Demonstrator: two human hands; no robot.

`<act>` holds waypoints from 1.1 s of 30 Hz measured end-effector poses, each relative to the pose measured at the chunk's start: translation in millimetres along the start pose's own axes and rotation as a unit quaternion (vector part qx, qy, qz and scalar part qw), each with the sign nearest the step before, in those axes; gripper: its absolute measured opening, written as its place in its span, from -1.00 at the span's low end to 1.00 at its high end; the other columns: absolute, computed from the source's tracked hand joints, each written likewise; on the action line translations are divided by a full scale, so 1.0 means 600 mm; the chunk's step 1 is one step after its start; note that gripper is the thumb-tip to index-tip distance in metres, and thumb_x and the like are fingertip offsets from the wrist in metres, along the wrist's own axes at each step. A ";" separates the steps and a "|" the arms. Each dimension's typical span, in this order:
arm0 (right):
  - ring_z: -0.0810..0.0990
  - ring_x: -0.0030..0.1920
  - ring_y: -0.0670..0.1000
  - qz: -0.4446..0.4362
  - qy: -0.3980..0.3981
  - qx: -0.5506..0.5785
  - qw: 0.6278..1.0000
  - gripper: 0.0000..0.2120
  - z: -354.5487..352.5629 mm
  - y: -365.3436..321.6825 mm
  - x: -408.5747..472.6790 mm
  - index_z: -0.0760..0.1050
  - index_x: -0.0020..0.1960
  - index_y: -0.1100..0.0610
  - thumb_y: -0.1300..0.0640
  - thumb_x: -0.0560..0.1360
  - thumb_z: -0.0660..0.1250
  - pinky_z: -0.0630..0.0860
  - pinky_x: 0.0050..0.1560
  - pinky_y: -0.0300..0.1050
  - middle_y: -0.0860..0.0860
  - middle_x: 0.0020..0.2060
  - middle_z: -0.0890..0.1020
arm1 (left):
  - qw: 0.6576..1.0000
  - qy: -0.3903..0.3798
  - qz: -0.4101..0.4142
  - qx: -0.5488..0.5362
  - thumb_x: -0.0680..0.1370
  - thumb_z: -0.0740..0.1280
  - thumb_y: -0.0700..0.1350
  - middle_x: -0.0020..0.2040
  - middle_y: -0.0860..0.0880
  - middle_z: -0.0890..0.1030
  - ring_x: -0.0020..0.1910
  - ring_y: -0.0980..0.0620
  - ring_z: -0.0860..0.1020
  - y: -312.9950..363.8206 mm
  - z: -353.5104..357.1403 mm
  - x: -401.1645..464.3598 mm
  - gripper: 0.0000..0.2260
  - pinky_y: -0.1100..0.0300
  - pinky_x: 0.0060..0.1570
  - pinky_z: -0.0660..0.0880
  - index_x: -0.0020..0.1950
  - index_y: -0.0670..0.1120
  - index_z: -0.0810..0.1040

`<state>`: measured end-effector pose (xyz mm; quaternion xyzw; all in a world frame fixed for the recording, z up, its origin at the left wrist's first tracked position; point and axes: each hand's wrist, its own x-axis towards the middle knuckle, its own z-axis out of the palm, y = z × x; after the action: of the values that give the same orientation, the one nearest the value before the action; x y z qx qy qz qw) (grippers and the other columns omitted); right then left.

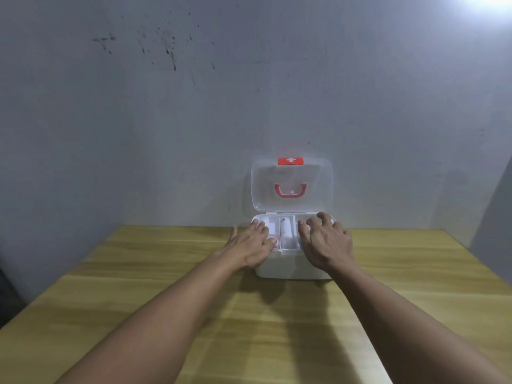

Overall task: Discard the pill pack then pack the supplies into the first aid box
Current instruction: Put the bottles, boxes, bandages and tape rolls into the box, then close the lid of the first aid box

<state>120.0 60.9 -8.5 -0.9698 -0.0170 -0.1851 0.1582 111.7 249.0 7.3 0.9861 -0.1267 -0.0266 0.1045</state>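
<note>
The white plastic first aid box (pixel 291 263) sits on the wood-grain table (pixel 166 286), its translucent lid (pixel 291 187) upright. The left hand (pixel 249 245) lies flat with fingers spread over the left compartments. The right hand (pixel 327 242) curls, fingers apart, over the right side, holding nothing visible.

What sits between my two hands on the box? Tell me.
In the head view, between the left hand and the right hand lies the middle compartment of the open first aid box, holding whitish supplies too blurred to name.

White first aid box (pixel 288 268), red handle (pixel 291 190), yellow-brown streaked table (pixel 171 278).
</note>
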 end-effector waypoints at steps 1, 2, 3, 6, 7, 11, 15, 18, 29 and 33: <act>0.40 0.29 0.20 -0.001 -0.001 -0.001 1.000 -0.43 0.000 0.000 0.000 0.41 0.28 0.05 -0.23 0.56 -0.15 0.35 0.17 0.14 0.07 0.38 0.36 | 1.000 -0.001 -0.002 0.009 0.63 -0.06 0.13 0.59 -0.03 -0.03 0.56 0.05 -0.10 -0.001 0.003 0.001 -0.44 -0.20 0.48 -0.18 0.56 -0.12 0.02; 0.40 0.29 0.20 -0.001 -0.002 -0.002 1.000 -0.44 0.000 0.000 0.000 0.41 0.28 0.05 -0.23 0.56 -0.15 0.34 0.17 0.14 0.07 0.39 0.35 | 1.000 0.002 -0.002 0.010 0.63 -0.06 0.14 0.59 -0.04 -0.02 0.56 0.05 -0.08 0.000 0.003 0.002 -0.44 -0.20 0.48 -0.17 0.55 -0.12 0.04; 0.40 0.29 0.20 0.000 -0.003 -0.002 1.000 -0.44 -0.001 0.000 0.000 0.41 0.28 0.04 -0.24 0.56 -0.15 0.34 0.18 0.14 0.07 0.39 0.35 | 1.000 0.005 -0.002 0.004 0.62 -0.05 0.13 0.59 -0.04 0.02 0.56 0.04 -0.04 0.001 0.002 0.001 -0.45 -0.21 0.48 -0.16 0.55 -0.12 0.07; 0.40 0.30 0.19 -0.002 -0.001 0.001 1.000 -0.43 0.001 0.002 0.000 0.40 0.28 0.04 -0.25 0.55 -0.16 0.35 0.17 0.14 0.07 0.39 0.36 | 0.997 0.058 -0.001 -0.046 0.61 0.03 0.11 0.51 -0.08 0.28 0.50 -0.06 0.21 0.004 -0.010 0.002 -0.53 -0.26 0.47 -0.04 0.45 -0.10 0.28; 0.39 0.31 0.19 -0.001 0.000 0.004 1.000 -0.43 0.002 0.002 0.000 0.40 0.27 0.03 -0.25 0.54 -0.16 0.36 0.18 0.14 0.07 0.39 0.35 | 0.994 0.087 -0.008 -0.063 0.61 0.05 0.09 0.51 -0.08 0.29 0.50 -0.07 0.22 0.005 -0.017 0.006 -0.53 -0.22 0.47 0.00 0.45 -0.10 0.28; 0.26 0.43 0.21 0.011 -0.011 0.009 1.000 -0.44 0.005 0.003 0.002 0.34 0.33 -0.03 -0.26 0.53 -0.18 0.28 0.29 0.20 0.10 0.51 0.16 | 0.969 0.164 -0.055 -0.176 0.59 0.16 0.01 0.42 -0.17 0.41 0.38 -0.20 0.39 0.012 -0.069 0.037 -0.59 -0.05 0.35 0.31 0.39 -0.13 0.37; 0.22 0.45 0.19 0.010 -0.018 0.014 1.000 -0.42 0.008 0.006 0.006 0.32 0.35 -0.03 -0.27 0.53 -0.19 0.25 0.31 0.21 0.11 0.53 0.12 | 0.939 0.186 -0.103 -0.270 0.51 0.21 -0.14 0.41 -0.18 0.39 0.33 -0.20 0.41 0.020 -0.126 0.081 -0.56 0.00 0.31 0.37 0.40 -0.14 0.36; 0.21 0.46 0.16 0.010 -0.023 0.012 1.000 -0.41 0.009 0.006 0.008 0.33 0.34 -0.02 -0.27 0.52 -0.20 0.24 0.31 0.21 0.09 0.52 0.15 | 0.906 0.184 -0.126 -0.359 0.45 0.24 -0.17 0.38 -0.19 0.42 0.32 -0.19 0.42 0.025 -0.148 0.110 -0.51 -0.02 0.31 0.38 0.38 -0.17 0.34; 0.13 0.48 0.12 0.017 -0.005 0.107 0.994 -0.44 -0.030 0.006 0.016 0.33 0.36 0.02 -0.28 0.54 -0.06 0.10 0.38 0.29 0.08 0.48 0.22 | 0.867 0.204 -0.086 -0.446 0.36 0.25 -0.17 0.02 -0.10 0.59 0.00 -0.11 0.54 0.039 -0.149 0.106 -0.68 0.10 -0.06 0.48 0.11 -0.08 0.51; 0.35 0.32 0.18 -0.051 0.180 0.099 0.977 -0.61 -0.089 -0.005 0.043 0.41 0.25 0.11 -0.05 0.49 0.28 0.32 0.26 0.15 0.14 0.36 0.38 | 0.878 0.236 -0.070 -0.411 0.35 0.24 -0.20 -0.05 -0.04 0.63 -0.03 -0.11 0.58 0.037 -0.144 0.077 -0.72 0.07 -0.04 0.53 0.04 -0.02 0.52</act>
<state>124.8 46.0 49.0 -0.8981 -0.0562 -0.3617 0.2439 157.7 233.5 95.1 0.8377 -0.0063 0.1498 0.5252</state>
